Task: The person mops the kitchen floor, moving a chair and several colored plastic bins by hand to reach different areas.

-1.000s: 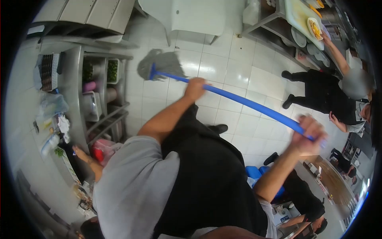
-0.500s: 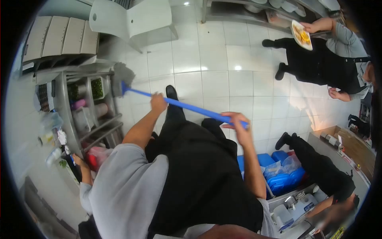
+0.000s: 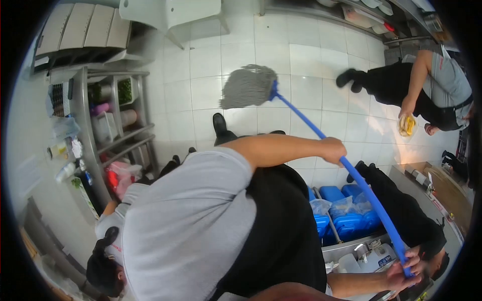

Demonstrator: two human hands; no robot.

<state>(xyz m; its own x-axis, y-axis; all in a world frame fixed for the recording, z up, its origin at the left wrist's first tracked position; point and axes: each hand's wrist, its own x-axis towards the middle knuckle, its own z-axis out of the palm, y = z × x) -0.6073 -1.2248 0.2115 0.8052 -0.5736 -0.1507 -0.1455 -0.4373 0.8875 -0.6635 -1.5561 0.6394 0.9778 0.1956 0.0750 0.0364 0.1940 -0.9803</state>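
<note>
A mop with a blue handle (image 3: 369, 193) and a grey string head (image 3: 248, 87) lies across the view, its head flat on the white tiled floor (image 3: 306, 55). My left hand (image 3: 332, 150) is closed round the middle of the handle, with that arm stretched across my body. Near the handle's end, at the lower right, my right hand (image 3: 403, 271) is wrapped round it. My black shoe (image 3: 219, 123) stands just below the mop head.
A metal rack (image 3: 113, 118) stands at the left, near white chairs (image 3: 193, 12). One co-worker (image 3: 442, 93) holds food at the upper right; another (image 3: 401, 200) is at the sink counter. A third person (image 3: 108, 266) is at the lower left. Blue bins (image 3: 346, 226) sit at the right.
The mop head has swept right across the floor from beside the rack. Both hands have moved right and down with the handle. The co-worker's food has moved lower, and another person shows more at lower left.
</note>
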